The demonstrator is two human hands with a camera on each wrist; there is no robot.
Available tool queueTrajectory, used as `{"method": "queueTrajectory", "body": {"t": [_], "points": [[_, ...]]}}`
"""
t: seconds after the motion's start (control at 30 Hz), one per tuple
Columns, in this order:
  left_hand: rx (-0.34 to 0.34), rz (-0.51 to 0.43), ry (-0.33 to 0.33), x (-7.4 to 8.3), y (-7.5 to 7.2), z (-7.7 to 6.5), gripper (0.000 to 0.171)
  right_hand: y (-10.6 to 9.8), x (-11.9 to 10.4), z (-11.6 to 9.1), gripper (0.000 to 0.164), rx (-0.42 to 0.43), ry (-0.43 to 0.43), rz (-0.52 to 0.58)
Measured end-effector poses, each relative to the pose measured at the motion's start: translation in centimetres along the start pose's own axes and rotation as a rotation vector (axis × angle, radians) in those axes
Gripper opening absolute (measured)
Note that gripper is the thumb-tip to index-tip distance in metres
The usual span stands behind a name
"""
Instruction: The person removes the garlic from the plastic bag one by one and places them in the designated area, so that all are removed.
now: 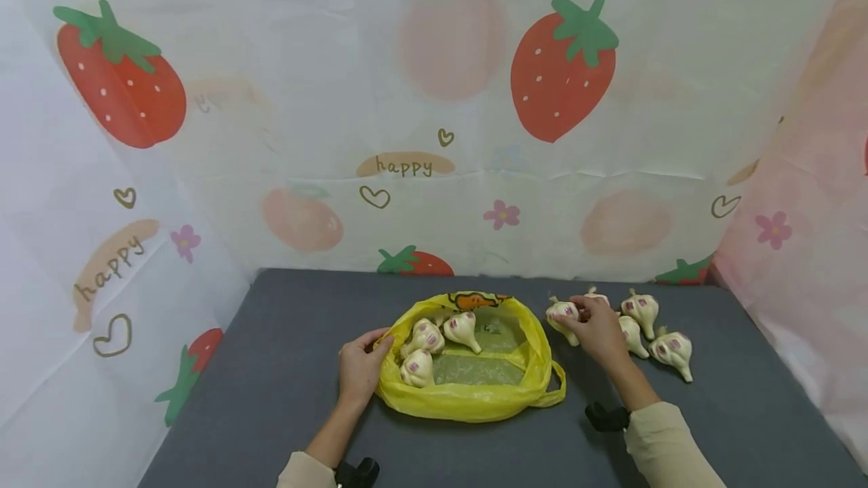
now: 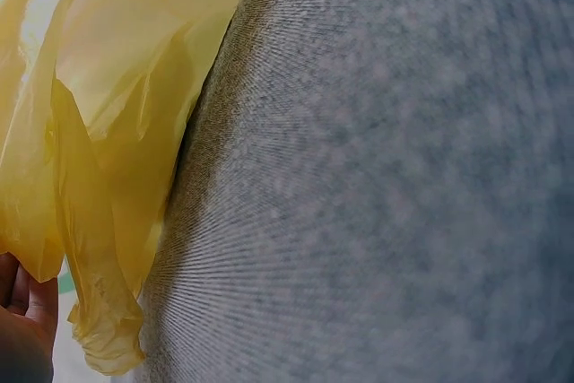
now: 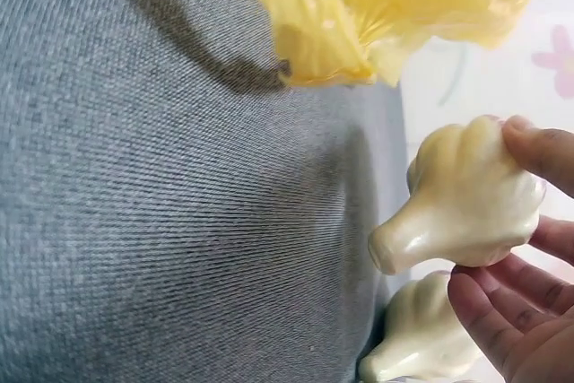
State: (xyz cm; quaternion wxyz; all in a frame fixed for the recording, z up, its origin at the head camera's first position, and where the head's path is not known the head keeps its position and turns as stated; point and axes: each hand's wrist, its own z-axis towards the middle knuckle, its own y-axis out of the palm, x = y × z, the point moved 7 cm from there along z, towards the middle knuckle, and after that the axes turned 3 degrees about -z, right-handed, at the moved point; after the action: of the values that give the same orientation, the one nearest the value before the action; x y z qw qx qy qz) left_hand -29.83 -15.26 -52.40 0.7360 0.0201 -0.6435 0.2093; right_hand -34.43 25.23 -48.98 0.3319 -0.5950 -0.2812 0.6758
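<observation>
A yellow plastic bag (image 1: 468,404) lies with its mouth spread wide, and three garlic bulbs show inside it, toward its left side. My left hand (image 1: 359,371) pinches the bag's left rim between thumb and fingers. Right of the bag, my right hand (image 1: 603,333) holds a garlic bulb (image 1: 562,318) by its round body. In the right wrist view the thumb and fingers grip this bulb (image 3: 475,190) from the side, its stem free. Another bulb (image 3: 426,329) shows just below it there. The left wrist view shows mostly the bag's wall (image 2: 134,132), with few fingers visible.
Several loose garlic bulbs lie to the right, among them one bulb (image 1: 673,353) nearest the right edge and another bulb (image 1: 640,309) behind. A bag handle (image 1: 554,391) sticks out rightward on the dark grey table (image 1: 285,322). A strawberry-print cloth (image 1: 434,111) hangs behind.
</observation>
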Motion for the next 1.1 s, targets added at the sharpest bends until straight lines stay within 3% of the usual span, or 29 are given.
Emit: {"method": "queueTrajectory", "body": {"t": [0.43,1.1], "points": [[0.008,0.009,0.001,-0.02,0.13,0.26,0.019,0.57,0.63,0.59,0.054,0.049,-0.001,-0.073],[0.009,0.011,-0.005,-0.33,0.2,0.25,0.019,0.84,0.45,0.33,0.054,0.044,-0.006,-0.138]]}}
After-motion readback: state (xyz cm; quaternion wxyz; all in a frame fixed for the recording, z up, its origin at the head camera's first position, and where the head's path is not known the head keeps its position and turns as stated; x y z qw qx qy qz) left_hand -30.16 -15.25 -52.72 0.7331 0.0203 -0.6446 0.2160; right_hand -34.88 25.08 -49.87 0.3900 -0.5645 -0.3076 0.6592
